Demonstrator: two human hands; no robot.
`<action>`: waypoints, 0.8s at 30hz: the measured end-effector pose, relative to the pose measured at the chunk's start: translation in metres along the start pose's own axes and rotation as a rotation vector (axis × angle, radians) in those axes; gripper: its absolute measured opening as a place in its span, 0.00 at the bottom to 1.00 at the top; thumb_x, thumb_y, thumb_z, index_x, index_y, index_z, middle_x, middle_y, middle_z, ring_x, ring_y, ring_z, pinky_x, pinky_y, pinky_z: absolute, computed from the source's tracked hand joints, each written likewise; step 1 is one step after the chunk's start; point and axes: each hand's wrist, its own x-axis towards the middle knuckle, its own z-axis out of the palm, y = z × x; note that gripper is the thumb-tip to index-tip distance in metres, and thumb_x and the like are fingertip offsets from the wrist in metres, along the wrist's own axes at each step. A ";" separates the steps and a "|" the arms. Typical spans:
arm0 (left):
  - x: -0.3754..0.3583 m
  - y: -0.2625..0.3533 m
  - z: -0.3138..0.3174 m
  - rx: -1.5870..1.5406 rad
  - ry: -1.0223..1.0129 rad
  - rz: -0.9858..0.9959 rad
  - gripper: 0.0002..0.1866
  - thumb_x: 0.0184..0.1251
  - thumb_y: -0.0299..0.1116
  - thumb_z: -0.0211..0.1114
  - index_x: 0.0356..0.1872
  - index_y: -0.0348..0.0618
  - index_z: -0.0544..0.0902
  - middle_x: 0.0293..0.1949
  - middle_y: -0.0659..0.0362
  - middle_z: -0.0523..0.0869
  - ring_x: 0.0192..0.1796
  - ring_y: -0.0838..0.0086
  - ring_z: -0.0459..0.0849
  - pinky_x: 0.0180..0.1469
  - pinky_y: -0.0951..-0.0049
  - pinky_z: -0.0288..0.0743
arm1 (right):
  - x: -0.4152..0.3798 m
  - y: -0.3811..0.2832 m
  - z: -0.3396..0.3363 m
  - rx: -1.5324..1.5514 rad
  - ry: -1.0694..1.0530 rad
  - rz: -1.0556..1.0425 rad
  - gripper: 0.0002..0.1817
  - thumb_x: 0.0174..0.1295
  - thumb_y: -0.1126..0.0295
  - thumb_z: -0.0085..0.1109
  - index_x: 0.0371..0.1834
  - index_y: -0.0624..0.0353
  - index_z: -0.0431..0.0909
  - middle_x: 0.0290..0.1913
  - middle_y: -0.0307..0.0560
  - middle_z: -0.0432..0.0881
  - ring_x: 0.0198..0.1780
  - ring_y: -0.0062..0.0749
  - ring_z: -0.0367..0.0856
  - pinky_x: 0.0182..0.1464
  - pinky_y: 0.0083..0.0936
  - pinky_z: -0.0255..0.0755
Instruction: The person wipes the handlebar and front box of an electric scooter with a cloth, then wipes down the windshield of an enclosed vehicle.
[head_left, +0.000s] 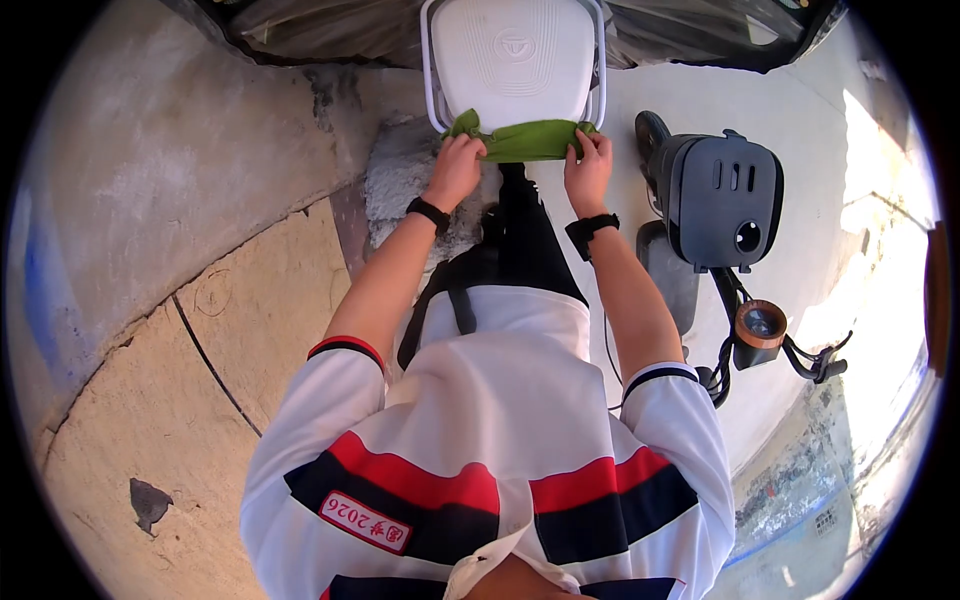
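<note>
A green cloth (535,140) is stretched between my two hands at the near edge of a white plastic seat panel (510,60) framed by a pale tube. My left hand (458,168) has its fingers closed on the cloth's bunched left end. At the other end, my right hand (588,165) pinches the cloth between thumb and fingers. The cloth lies against the panel's edge and covers part of it. Both wrists carry black bands.
To the right stands a scooter-like vehicle with a dark grey box (722,200) and a round headlamp (760,325). Dark sheeting (330,35) hangs behind the seat. A rough grey block (400,185) sits left of my legs. A black cable (215,365) runs along the left surface.
</note>
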 end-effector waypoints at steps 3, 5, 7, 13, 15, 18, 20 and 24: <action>-0.013 -0.006 -0.013 -0.009 0.072 -0.080 0.11 0.55 0.16 0.62 0.38 0.43 0.80 0.40 0.54 0.80 0.49 0.51 0.76 0.53 0.54 0.73 | 0.002 -0.015 -0.001 0.068 -0.009 -0.075 0.18 0.61 0.77 0.64 0.55 0.63 0.83 0.53 0.53 0.76 0.54 0.48 0.77 0.56 0.40 0.74; -0.015 -0.010 -0.026 0.010 0.199 -0.079 0.12 0.54 0.16 0.63 0.39 0.43 0.79 0.40 0.54 0.80 0.48 0.51 0.76 0.53 0.54 0.73 | 0.011 -0.031 0.001 0.126 -0.005 -0.102 0.18 0.61 0.78 0.64 0.56 0.62 0.83 0.53 0.53 0.76 0.54 0.48 0.77 0.55 0.39 0.75; -0.013 -0.015 -0.040 0.033 0.298 -0.089 0.13 0.56 0.16 0.63 0.41 0.43 0.79 0.42 0.51 0.78 0.49 0.49 0.76 0.53 0.53 0.72 | 0.031 -0.053 0.002 0.109 0.040 -0.206 0.18 0.62 0.79 0.62 0.57 0.62 0.82 0.52 0.55 0.75 0.53 0.49 0.77 0.54 0.37 0.76; 0.007 -0.040 -0.046 0.030 0.378 -0.178 0.16 0.65 0.23 0.65 0.53 0.40 0.75 0.51 0.45 0.76 0.55 0.45 0.75 0.57 0.52 0.71 | 0.064 -0.065 0.040 -0.162 -0.093 -0.254 0.28 0.63 0.67 0.62 0.65 0.70 0.72 0.66 0.63 0.70 0.65 0.59 0.69 0.67 0.46 0.66; 0.008 -0.044 -0.032 -0.045 0.308 -0.295 0.18 0.69 0.28 0.64 0.58 0.39 0.73 0.55 0.43 0.76 0.57 0.42 0.75 0.59 0.51 0.72 | 0.060 -0.062 0.049 -0.266 -0.130 -0.273 0.31 0.65 0.63 0.60 0.69 0.70 0.69 0.71 0.64 0.66 0.70 0.61 0.64 0.71 0.46 0.61; 0.016 -0.038 -0.018 -0.167 0.216 -0.472 0.25 0.72 0.33 0.61 0.66 0.36 0.68 0.61 0.38 0.75 0.62 0.38 0.74 0.61 0.49 0.72 | 0.054 -0.066 0.052 -0.442 -0.180 -0.271 0.35 0.69 0.58 0.55 0.73 0.70 0.64 0.76 0.66 0.60 0.77 0.61 0.55 0.77 0.49 0.51; 0.023 -0.033 -0.019 -0.238 0.177 -0.524 0.29 0.75 0.37 0.59 0.71 0.36 0.64 0.64 0.35 0.73 0.64 0.38 0.73 0.63 0.49 0.72 | 0.057 -0.066 0.054 -0.496 -0.212 -0.271 0.36 0.70 0.56 0.53 0.74 0.70 0.61 0.78 0.66 0.57 0.80 0.60 0.51 0.79 0.50 0.46; 0.039 -0.050 -0.010 -0.288 0.170 -0.481 0.31 0.77 0.36 0.56 0.75 0.36 0.59 0.68 0.35 0.71 0.69 0.41 0.70 0.66 0.51 0.70 | 0.066 -0.063 0.059 -0.471 -0.257 -0.295 0.36 0.71 0.57 0.51 0.75 0.72 0.59 0.78 0.66 0.56 0.81 0.58 0.49 0.80 0.51 0.43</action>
